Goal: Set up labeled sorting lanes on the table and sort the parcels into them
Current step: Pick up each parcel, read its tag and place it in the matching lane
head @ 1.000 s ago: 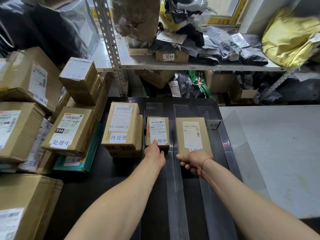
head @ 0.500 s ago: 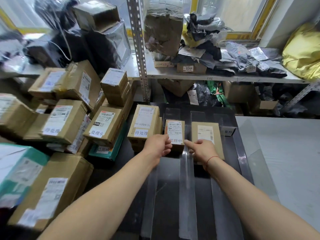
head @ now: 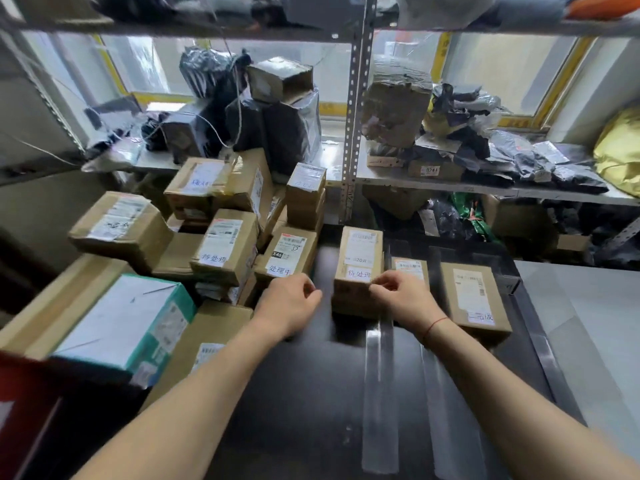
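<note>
Cardboard parcels crowd the left side of the dark table (head: 304, 393); clear plastic lane dividers (head: 379, 393) run lengthwise over its right half.

Left hand (head: 287, 306): fingers curled loosely, nothing visibly held. It sits just in front of the X46 parcel (head: 285, 256), whose white sticker reads 处理中; contact with that box cannot be confirmed.

Right hand (head: 401, 296): fingers curled at the near right edge of the tall parcel (head: 358, 268), which carries a 待处理 sticker and stands on a second box. Fingertips appear to touch or pinch that edge; whether it is a true grip I cannot tell. A red string circles the wrist.

Small parcel (head: 410, 266): in the lane just right of the tall parcel, mostly hidden behind the right hand; its sticker is not visible.

Flat parcel (head: 472, 296): next lane to the right, lying flat, sticker at the near end reading 已完成.

Unsorted stock at left: a box marked 待处理 (head: 225, 247) beside the X46 parcel, a green-and-white box (head: 128, 327) nearer the camera, further brown boxes stacked behind.

Background: metal shelving (head: 353, 133) holding black bags and more cartons; a yellow bag (head: 620, 150) at far right
</note>
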Motion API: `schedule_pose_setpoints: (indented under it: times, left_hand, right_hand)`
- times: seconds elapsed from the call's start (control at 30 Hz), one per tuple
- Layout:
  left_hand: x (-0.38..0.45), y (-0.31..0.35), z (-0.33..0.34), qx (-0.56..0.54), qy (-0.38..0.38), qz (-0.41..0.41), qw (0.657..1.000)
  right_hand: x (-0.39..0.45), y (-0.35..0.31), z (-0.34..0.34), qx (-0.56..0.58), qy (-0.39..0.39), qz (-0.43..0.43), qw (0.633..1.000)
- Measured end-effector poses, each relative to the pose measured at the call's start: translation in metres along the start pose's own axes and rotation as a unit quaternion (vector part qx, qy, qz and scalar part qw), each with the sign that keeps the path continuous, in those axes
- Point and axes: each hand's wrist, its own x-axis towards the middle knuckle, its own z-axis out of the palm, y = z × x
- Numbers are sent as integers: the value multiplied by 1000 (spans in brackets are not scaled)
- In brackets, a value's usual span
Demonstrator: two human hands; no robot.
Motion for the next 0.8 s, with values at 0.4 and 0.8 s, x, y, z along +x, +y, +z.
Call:
schedule_pose_setpoints:
  times: [0.4, 0.8]
  left_hand:
    - [-11, -139, -96, -64, 9, -10, 998]
    - [47, -190, -172, -77, 55, -73, 993]
  right_hand:
    - [-8, -75, 138, 45, -8, 22, 999]
    - [67, -159, 218, 65, -73, 3, 995]
